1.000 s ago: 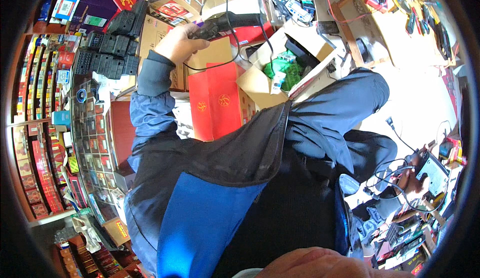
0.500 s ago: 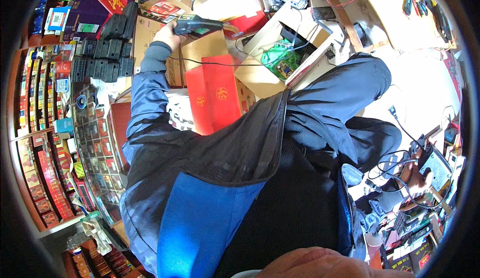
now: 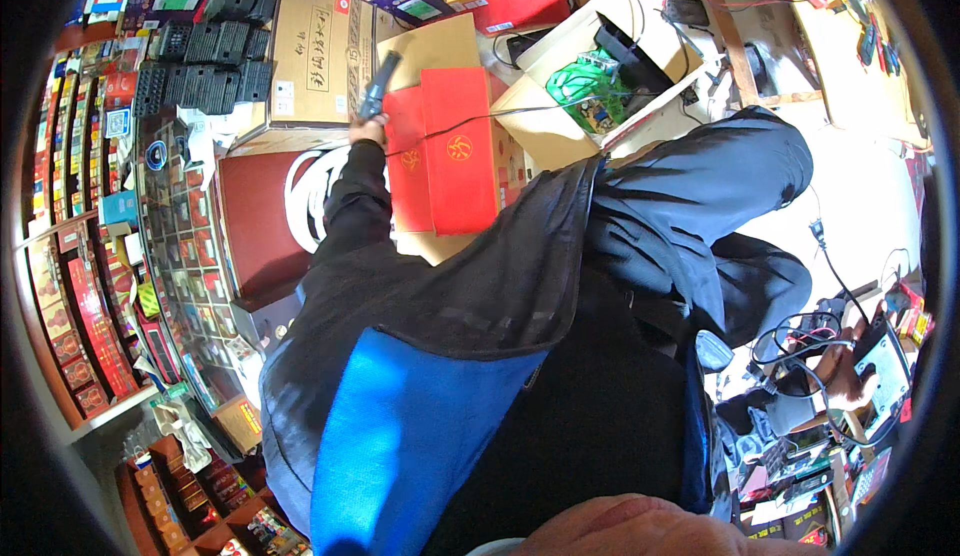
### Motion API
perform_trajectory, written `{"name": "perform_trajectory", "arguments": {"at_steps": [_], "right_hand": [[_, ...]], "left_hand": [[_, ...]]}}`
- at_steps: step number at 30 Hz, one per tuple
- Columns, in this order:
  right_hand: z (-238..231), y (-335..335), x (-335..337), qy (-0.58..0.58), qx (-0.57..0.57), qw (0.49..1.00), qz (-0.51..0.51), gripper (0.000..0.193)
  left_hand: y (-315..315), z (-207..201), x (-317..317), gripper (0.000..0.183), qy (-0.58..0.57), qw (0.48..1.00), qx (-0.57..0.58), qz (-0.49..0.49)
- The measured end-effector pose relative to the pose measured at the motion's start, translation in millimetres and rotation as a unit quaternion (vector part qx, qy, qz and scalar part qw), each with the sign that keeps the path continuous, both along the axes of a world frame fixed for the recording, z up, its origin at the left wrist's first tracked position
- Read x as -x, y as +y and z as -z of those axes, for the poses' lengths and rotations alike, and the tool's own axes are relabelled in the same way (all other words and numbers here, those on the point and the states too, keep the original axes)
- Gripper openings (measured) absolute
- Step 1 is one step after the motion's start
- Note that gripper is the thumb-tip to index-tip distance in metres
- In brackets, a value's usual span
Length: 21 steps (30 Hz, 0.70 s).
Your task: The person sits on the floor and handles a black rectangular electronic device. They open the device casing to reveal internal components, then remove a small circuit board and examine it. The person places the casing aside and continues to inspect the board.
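My left hand (image 3: 368,130) reaches away at the upper left, its fingers closed around a dark, elongated handheld device (image 3: 379,86). A thin black cord runs from near that device to the right. Close beside this hand lies a red box (image 3: 465,156) with gold round emblems. At the far right, my right hand (image 3: 846,376) grips a silver-and-black boxy device (image 3: 884,371), with several dark cables looped around it. The exact kind of either device cannot be made out.
A printed cardboard carton (image 3: 318,51) stands left of the red box. An open carton (image 3: 535,64) holds a green bundle (image 3: 582,81) and circuit parts. Glass display cases (image 3: 180,226) line the left side. A black plug (image 3: 818,231) lies at right, above assorted cluttered items.
My left hand has moved down and slightly right with the dark device, which now points upward instead of sideways. My right hand keeps the boxy device. The whole view has shifted somewhat.
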State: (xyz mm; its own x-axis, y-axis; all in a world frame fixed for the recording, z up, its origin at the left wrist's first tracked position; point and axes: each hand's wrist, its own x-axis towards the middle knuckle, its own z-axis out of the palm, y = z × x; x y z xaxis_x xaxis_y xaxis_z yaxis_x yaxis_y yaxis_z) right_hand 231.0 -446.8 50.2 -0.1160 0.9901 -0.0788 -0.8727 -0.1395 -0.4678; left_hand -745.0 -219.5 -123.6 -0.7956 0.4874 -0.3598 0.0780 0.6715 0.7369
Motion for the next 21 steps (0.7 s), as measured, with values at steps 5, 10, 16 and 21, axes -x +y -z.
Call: {"name": "perform_trajectory", "arguments": {"at_steps": [5, 10, 16, 21], "right_hand": [[-5.5, 6.3, -7.0, -0.032, 0.049, 0.995, 0.076, 0.094], [-9.5, 17.3, -6.5, -0.043, 0.058, 0.993, 0.094, 0.095], [-12.0, 24.8, -0.2, -0.048, 0.062, 0.991, 0.105, 0.097], [-17.6, 20.6, 5.9, -0.089, 0.051, 0.976, 0.191, 0.099]], "left_hand": [[-42.5, 99.3, -23.0, 0.043, 0.145, 0.988, 0.024, -0.035], [-52.3, 109.8, -26.4, 0.056, 0.106, 0.969, 0.179, 0.132], [-8.4, 33.2, -62.7, 0.047, 0.319, 0.909, 0.123, 0.24], [44.4, -8.7, -209.3, 0.03, 0.219, 0.785, -0.12, 0.566]]}}
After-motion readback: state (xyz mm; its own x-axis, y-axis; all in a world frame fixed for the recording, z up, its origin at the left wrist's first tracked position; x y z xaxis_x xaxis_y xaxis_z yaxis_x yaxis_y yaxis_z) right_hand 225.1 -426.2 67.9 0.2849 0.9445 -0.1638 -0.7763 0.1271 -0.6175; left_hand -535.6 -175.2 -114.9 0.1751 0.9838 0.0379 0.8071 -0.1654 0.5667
